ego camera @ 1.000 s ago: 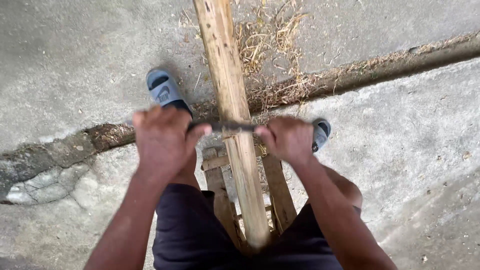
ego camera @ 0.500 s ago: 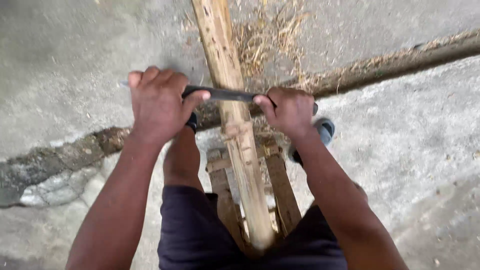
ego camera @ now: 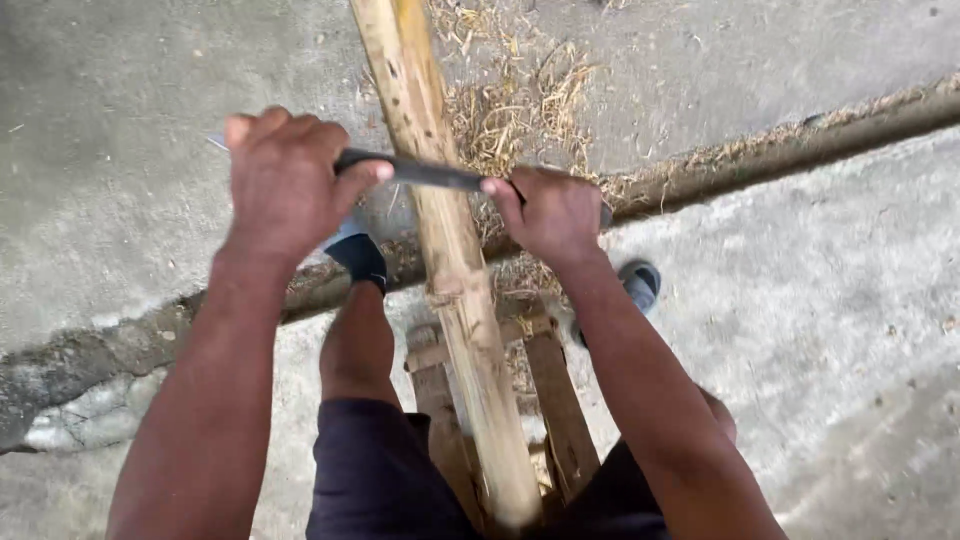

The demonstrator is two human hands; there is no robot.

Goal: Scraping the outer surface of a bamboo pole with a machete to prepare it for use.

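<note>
A long pale wooden pole [ego camera: 445,240] runs from between my legs up and away over the concrete floor. A dark metal blade [ego camera: 420,172] lies crosswise on the pole. My left hand [ego camera: 285,180] grips the blade's left end, and my right hand [ego camera: 550,212] grips its right end. Both arms are stretched forward. The pole rests on a small wooden stand [ego camera: 545,400] between my knees.
Dry shavings and fibres [ego camera: 515,110] lie on the floor beyond the blade. A dirt-filled groove [ego camera: 780,150] crosses the concrete from left to right. My feet wear blue sandals [ego camera: 640,280] on either side of the pole.
Both hands have pushed the blade forward along the pole, away from my body, and my arms have straightened.
</note>
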